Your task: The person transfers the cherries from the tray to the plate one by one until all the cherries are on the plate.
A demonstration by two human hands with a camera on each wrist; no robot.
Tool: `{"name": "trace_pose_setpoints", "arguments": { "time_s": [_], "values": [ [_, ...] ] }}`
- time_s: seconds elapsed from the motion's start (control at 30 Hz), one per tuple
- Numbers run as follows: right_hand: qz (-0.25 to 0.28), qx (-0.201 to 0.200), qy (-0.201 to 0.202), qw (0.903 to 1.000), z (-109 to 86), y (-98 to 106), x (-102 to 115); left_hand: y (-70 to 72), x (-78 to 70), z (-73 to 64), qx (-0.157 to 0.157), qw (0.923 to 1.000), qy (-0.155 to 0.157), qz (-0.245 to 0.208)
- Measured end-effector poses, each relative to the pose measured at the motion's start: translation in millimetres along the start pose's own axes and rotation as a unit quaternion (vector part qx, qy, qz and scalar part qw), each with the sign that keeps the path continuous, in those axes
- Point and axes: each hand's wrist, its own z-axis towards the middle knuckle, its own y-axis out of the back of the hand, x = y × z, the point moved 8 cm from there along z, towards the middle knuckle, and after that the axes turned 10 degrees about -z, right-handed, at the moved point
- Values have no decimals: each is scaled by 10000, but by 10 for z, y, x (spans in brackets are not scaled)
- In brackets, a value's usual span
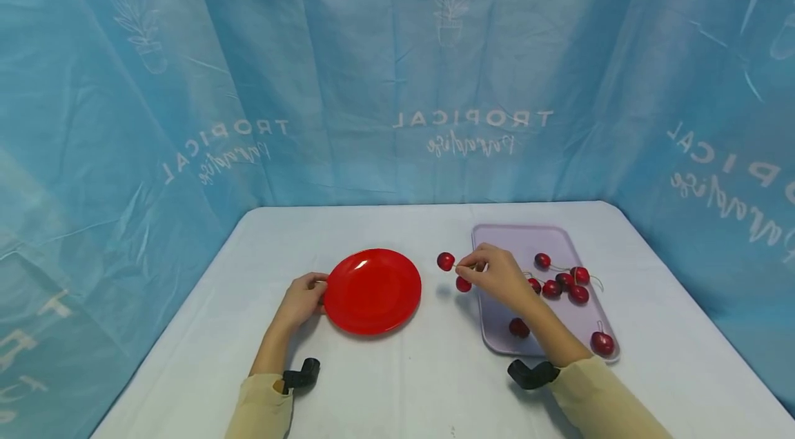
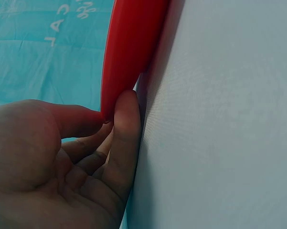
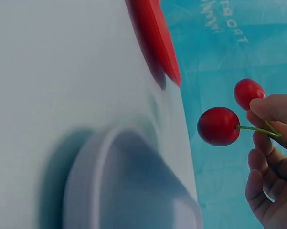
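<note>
A red plate lies left of the middle of the white table. At its left rim, my left hand pinches the edge between thumb and fingers; in the left wrist view the thumb is on top and fingers reach under the rim. My right hand holds a pair of cherries by their green stems, in the air between the plate and the tray. One cherry hangs to the left of the fingertips, the other just below them.
A pale purple tray stands on the right of the table, partly under my right forearm. Several dark red cherries lie in it, and one sits at its near right corner. Blue printed curtains surround the white table.
</note>
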Motion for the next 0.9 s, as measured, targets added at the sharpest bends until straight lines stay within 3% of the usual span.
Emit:
{"name": "trace_pose_setpoints", "arguments": {
  "time_s": [0.4, 0.9],
  "values": [
    [151, 57, 242, 9996, 140, -272, 223, 9, 6, -30, -58, 10000, 25, 50],
    [583, 31, 44, 9983, 329, -568, 451, 2, 6, 22, -94, 9999, 4, 50]
  ]
}}
